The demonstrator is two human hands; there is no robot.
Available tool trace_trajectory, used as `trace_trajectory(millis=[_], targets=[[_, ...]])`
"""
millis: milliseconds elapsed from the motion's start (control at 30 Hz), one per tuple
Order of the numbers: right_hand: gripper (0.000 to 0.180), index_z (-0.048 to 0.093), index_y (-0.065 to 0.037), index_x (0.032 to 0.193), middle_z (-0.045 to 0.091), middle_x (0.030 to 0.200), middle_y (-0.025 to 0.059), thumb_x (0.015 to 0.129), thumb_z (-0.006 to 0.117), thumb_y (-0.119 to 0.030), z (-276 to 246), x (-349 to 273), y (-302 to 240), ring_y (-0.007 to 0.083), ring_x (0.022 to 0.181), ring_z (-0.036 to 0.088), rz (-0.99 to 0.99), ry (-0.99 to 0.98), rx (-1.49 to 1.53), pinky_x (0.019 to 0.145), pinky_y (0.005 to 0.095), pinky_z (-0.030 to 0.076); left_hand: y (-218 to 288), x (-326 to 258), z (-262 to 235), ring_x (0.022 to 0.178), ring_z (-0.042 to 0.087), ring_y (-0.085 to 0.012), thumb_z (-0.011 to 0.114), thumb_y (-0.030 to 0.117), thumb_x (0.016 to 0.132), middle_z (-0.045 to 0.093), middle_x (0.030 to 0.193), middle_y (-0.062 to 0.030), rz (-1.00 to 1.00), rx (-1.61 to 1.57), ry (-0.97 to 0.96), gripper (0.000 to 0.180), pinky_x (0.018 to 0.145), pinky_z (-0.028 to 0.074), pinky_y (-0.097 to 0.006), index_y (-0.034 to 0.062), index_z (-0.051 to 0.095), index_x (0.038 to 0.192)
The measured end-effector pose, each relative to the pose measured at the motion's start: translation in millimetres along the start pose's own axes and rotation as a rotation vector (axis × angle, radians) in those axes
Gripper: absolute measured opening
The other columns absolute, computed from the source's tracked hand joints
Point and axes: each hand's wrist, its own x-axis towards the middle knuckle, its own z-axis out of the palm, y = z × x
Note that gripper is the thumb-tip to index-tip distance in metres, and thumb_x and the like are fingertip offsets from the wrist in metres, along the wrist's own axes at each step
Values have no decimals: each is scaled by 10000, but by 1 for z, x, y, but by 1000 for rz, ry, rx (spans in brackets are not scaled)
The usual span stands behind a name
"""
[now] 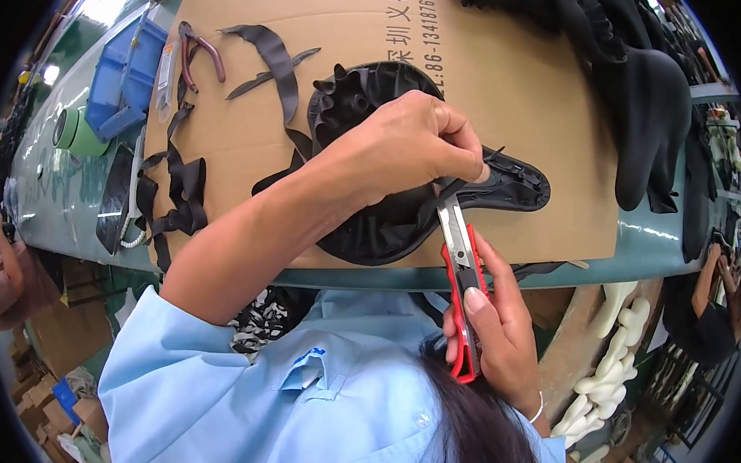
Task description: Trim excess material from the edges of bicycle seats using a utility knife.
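On the near side, right hand (504,322) wraps a red cutter (461,255), left hand (425,142) pinches black strip (448,190) — blade (449,212)'s close, a slip could nick skin.

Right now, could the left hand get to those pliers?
Probably yes, once free: the left hand appears to be pinching black material at the saddle. The pliers lie in view on the cardboard; the loose strips hardly block them.

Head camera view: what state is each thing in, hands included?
Left hand: pinching a black strip.
Right hand: gripping a utility knife.
Utility knife: blade extended.
Bicycle saddle: underside up, nose pointing right.
Pliers: lying down, handles spread.
Black scraps: loose, some curled.
Cardboard sheet: lying flat.
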Motion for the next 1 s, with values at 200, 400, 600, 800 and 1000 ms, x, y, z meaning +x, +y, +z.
trace_trajectory(millis=[200, 400, 600, 800, 1000], targets=[[573, 320, -78, 1472, 592, 718, 49, 937, 511, -156, -11, -11, -22, 102, 534, 553, 111, -160, -246, 550, 242, 481, -13, -12, -14, 684, 513, -33, 732, 113, 785, 594, 745, 38, 160, -410, 20, 95, 631, 378, -185, 71, 646, 790], [472, 434, 26, 1289, 617, 988, 122, 903, 620, -173, -31, 9, 23, 172, 799, 655, -231, 104, 150, 655, 257, 525, -9, 1, -51, 830, 595, -156, 674, 222, 872, 648, 893, -57, 675, 419, 582, 218, 766, 450, -262, 42, 663, 994], [371, 473, -31, 1229, 638, 1008, 77, 919, 620, -171, -11, 86, -5, 119, 828, 613, -329, 124, -143, 679, 241, 503, -41, -59, -36, 974, 602, -332, 614, 200, 900, 613, 1042, -163, 274, 342, 826, 212, 890, 458, -378, 18, 639, 1006], [308, 558, -23, 1127, 626, 858, 34, 885, 668, -179, -16, 132, -37, 73, 686, 555, -602, 39, -132, 606, 222, 460, -12, -82, 26, 931, 568, -274, 733, 243, 803, 618, 900, -114, 371, 794, 788, 239, 858, 431, -378, 42, 680, 921], [380, 535, -41, 1251, 634, 810, 59, 893, 624, -137, -47, 66, -14, 115, 618, 546, -607, 241, -551, 575, 268, 471, -28, -48, 48, 753, 513, -209, 704, 261, 815, 553, 733, -51, 221, 634, 758, 241, 731, 380, -361, 30, 637, 806]])
